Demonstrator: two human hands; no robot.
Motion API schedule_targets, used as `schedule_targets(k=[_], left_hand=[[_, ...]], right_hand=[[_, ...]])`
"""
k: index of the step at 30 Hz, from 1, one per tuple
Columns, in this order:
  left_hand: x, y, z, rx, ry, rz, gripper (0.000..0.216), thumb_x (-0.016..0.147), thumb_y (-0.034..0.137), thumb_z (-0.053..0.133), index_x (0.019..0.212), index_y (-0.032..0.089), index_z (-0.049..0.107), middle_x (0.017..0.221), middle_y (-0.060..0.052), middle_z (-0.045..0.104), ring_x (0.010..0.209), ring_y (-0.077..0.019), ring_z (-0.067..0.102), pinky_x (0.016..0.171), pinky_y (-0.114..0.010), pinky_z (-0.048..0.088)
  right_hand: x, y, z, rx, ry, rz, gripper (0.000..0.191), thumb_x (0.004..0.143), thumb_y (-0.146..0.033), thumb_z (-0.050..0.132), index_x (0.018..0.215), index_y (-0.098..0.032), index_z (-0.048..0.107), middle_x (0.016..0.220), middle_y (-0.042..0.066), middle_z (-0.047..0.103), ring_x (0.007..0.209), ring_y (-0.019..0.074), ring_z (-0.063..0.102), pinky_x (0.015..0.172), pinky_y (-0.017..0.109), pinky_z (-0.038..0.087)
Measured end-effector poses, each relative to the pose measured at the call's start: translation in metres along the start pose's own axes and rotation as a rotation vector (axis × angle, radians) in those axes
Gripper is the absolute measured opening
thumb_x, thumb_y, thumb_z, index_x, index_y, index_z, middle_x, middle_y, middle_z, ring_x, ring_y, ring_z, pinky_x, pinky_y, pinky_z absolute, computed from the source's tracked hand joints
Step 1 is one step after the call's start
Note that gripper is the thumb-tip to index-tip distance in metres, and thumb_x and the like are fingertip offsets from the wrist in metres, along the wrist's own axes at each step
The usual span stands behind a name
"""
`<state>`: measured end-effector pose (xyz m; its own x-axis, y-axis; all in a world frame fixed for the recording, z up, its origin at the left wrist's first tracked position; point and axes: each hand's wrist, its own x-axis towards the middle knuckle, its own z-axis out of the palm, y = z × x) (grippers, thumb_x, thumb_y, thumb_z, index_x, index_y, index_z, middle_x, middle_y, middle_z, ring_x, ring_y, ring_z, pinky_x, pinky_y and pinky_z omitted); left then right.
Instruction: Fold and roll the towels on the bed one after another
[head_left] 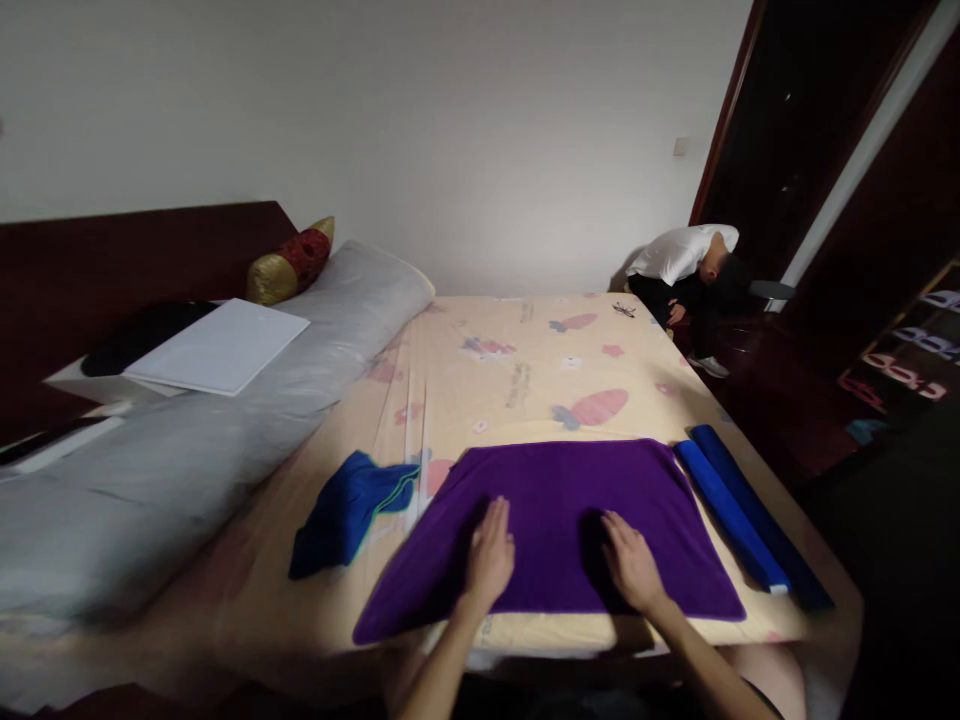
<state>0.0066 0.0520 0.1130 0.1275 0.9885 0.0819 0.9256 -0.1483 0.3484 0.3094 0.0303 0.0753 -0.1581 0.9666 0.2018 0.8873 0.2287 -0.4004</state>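
Cloth, purple, partly hidden behind left hand, right hand

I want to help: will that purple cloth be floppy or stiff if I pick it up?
The purple cloth is probably floppy, since it lies flat with slightly wavy edges. It looks thin, so likely light for its size. Spread on the bed, it probably won't roll.
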Motion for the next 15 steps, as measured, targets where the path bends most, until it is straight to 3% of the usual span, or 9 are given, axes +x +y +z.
schedule_targets(k=[3, 4, 6, 9, 11, 13, 15], left_hand=[[0.010, 0.068, 0.052, -0.014, -0.053, 0.063, 0.062, 0.091, 0.028, 0.025, 0.152, 0.018, 0.029, 0.157, -0.009, 0.029, 0.146, -0.0230, 0.023, 0.118, -0.042, 0.027], [0.009, 0.077, 0.063, -0.012, -0.080, 0.090, 0.060, 0.092, 0.031, 0.026, 0.151, 0.022, 0.029, 0.157, -0.007, 0.030, 0.145, -0.0225, 0.024, 0.118, -0.041, 0.026], [0.001, 0.069, 0.069, -0.009, -0.103, 0.106, 0.059, 0.093, 0.038, 0.026, 0.151, 0.027, 0.030, 0.157, -0.005, 0.031, 0.145, -0.0225, 0.025, 0.117, -0.040, 0.025], [-0.019, 0.005, 0.049, 0.045, -0.049, -0.021, 0.061, 0.094, 0.044, 0.025, 0.151, 0.023, 0.031, 0.156, -0.010, 0.029, 0.146, -0.0282, 0.022, 0.117, -0.048, 0.022], [-0.036, -0.052, 0.027, 0.189, 0.068, -0.248, 0.063, 0.092, 0.046, 0.027, 0.150, 0.023, 0.032, 0.155, -0.011, 0.033, 0.145, -0.0292, 0.026, 0.117, -0.052, 0.021], [-0.051, -0.100, 0.008, 0.228, 0.100, -0.373, 0.065, 0.092, 0.043, 0.026, 0.150, 0.015, 0.030, 0.154, -0.016, 0.033, 0.143, -0.0322, 0.029, 0.115, -0.059, 0.021], [-0.061, -0.128, -0.003, 0.277, 0.095, -0.415, 0.062, 0.092, 0.042, 0.027, 0.149, 0.017, 0.034, 0.153, -0.013, 0.037, 0.143, -0.0285, 0.032, 0.114, -0.055, 0.025]], right_hand=[[0.016, -0.042, 0.041, 0.037, 0.049, -0.070, 0.059, 0.093, -0.028, 0.026, 0.150, -0.042, 0.022, 0.149, -0.007, 0.042, 0.137, 0.0246, 0.039, 0.106, 0.047, 0.041], [0.016, -0.044, 0.048, 0.037, 0.058, -0.069, 0.060, 0.094, -0.029, 0.026, 0.150, -0.047, 0.016, 0.149, -0.011, 0.041, 0.138, 0.0233, 0.039, 0.107, 0.047, 0.040], [0.010, -0.028, 0.049, 0.020, 0.066, -0.035, 0.058, 0.094, -0.036, 0.030, 0.148, -0.052, 0.014, 0.148, -0.016, 0.041, 0.137, 0.0227, 0.039, 0.108, 0.046, 0.039], [-0.016, 0.031, 0.024, -0.061, 0.111, 0.088, 0.054, 0.094, -0.049, 0.033, 0.147, -0.047, 0.026, 0.147, -0.010, 0.044, 0.138, 0.0266, 0.038, 0.110, 0.046, 0.036], [-0.037, 0.077, 0.003, -0.101, 0.142, 0.186, 0.058, 0.093, -0.052, 0.028, 0.148, -0.034, 0.033, 0.148, 0.001, 0.045, 0.138, 0.0335, 0.036, 0.111, 0.055, 0.032], [-0.055, 0.115, -0.010, -0.136, 0.146, 0.218, 0.066, 0.092, -0.057, 0.027, 0.148, -0.022, 0.037, 0.147, 0.010, 0.046, 0.138, 0.0346, 0.037, 0.112, 0.055, 0.031], [-0.065, 0.135, -0.013, -0.168, 0.158, 0.220, 0.071, 0.091, -0.058, 0.026, 0.146, -0.016, 0.039, 0.148, 0.014, 0.045, 0.139, 0.0332, 0.036, 0.114, 0.053, 0.029]])
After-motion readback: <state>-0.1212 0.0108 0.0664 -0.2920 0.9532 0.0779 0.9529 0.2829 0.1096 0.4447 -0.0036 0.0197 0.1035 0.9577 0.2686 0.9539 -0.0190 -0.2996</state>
